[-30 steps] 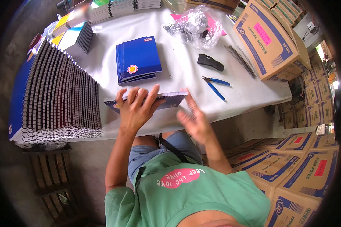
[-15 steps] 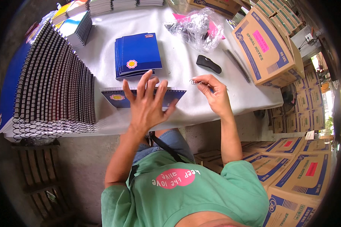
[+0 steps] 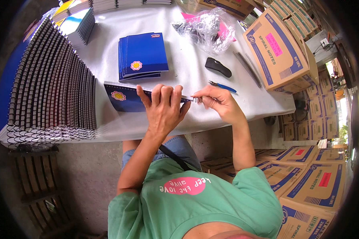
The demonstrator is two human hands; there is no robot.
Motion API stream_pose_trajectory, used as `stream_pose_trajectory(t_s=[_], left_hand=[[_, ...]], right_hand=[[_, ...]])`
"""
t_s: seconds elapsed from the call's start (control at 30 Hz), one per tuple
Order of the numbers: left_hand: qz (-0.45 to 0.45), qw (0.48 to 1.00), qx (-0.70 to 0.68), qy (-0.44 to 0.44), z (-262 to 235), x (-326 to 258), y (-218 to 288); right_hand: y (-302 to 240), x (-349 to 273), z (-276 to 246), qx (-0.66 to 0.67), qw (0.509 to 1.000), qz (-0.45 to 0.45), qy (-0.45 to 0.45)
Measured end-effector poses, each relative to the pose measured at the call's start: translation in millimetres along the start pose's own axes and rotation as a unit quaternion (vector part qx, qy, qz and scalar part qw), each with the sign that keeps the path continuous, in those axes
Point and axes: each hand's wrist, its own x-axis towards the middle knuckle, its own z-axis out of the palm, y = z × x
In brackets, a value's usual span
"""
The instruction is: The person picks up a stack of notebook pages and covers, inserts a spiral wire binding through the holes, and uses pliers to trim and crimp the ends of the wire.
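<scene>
A blue notebook (image 3: 125, 101) with a flower sticker stands tilted near the table's front edge, its punched edge uppermost. My left hand (image 3: 163, 105) grips it with the fingers bent over that edge. At the notebook's right corner, a short dark wire spiral (image 3: 197, 100) is pinched between the thumb and forefinger of my right hand (image 3: 221, 104). The coil meets the end of the row of holes; whether it is threaded in is too small to tell. Just beyond my right hand lie blue-handled cutters (image 3: 224, 87), and past them a black curved object (image 3: 218, 67).
Several blue notebooks (image 3: 145, 53) lie stacked beyond my hands. A tall pile of spiral-bound notebooks (image 3: 54, 85) rises at left. Loose spirals (image 3: 248, 69) lie beside a carton (image 3: 279, 49) at right. Clear plastic wrapping (image 3: 209, 30) sits at the back; more cartons (image 3: 303, 175) stand below right.
My right hand has moved left, bringing the spiral to the notebook's corner and uncovering the cutters. The fingers of my left hand have gone from spread out to bent over the notebook.
</scene>
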Motion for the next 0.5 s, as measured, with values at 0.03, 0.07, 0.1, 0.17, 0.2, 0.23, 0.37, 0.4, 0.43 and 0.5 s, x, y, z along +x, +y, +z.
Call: stream_pose_trajectory(t_s=[0.03, 0.07, 0.1, 0.17, 0.2, 0.23, 0.37, 0.4, 0.43, 0.5], left_hand=[[0.006, 1.000, 0.007, -0.013, -2, 1, 0], [0.012, 1.000, 0.013, -0.024, -4, 1, 0], [0.019, 0.999, 0.018, -0.036, -5, 1, 0], [0.022, 0.998, 0.011, -0.051, -10, 5, -1], [0.020, 0.998, -0.002, -0.055, -14, 8, -3], [0.017, 0.998, -0.014, -0.058, -16, 10, -6], [0.007, 1.000, -0.017, -0.012, -13, 5, -30], [0.005, 0.999, -0.032, -0.019, -14, 5, -31], [0.001, 0.999, -0.045, -0.025, -14, 6, -32], [-0.002, 0.997, -0.074, -0.036, -14, 8, -34]], right_hand=[[1, -1, -6, 0.039, 0.997, 0.061, -0.040], [-3, 0, -7, 0.061, 0.992, 0.096, -0.056], [-6, 1, -8, 0.081, 0.985, 0.132, -0.070], [-19, 3, -4, 0.056, 0.990, 0.125, -0.043], [-22, 4, -2, 0.027, 0.994, 0.107, -0.025], [-21, 3, 0, -0.033, 0.998, 0.060, 0.000], [-7, 1, 2, -0.095, 0.994, -0.031, 0.049], [-6, 0, 1, -0.087, 0.995, -0.031, 0.039], [-4, 2, -2, -0.058, 0.998, -0.019, -0.006], [8, 11, -17, 0.066, 0.993, 0.063, -0.080]])
